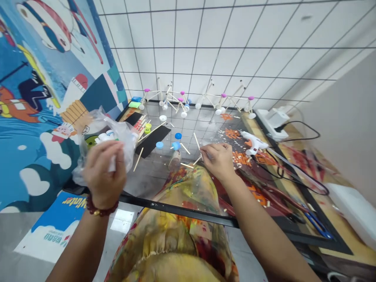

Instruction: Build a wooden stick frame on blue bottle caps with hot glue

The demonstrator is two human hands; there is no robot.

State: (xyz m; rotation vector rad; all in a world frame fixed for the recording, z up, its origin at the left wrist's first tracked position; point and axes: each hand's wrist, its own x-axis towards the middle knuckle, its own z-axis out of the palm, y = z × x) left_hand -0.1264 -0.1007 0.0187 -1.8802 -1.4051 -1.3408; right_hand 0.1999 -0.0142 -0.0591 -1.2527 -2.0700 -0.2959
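My left hand (105, 168), slightly blurred, is raised at the clear plastic bag (129, 143) with its fingers curled together. Whatever they may hold is hidden. White and green pieces show inside the bag. Over the glossy tabletop, my right hand (219, 158) pinches the lower end of a thin wooden stick (196, 140). Left of that hand sit a dark blue cap (178, 136), a light blue wheel-like piece (175, 146) and another light blue disc (159, 145). More short sticks (187, 165) lie close to them.
Several stick frames with pink and white pieces (183, 114) line the back edge. A white glue gun (254, 143) lies right, its cord near a power strip (272, 123). Red-handled pliers (282, 199) and blue-handled scissors (319, 225) are front right. Black strips (154, 141) lie left.
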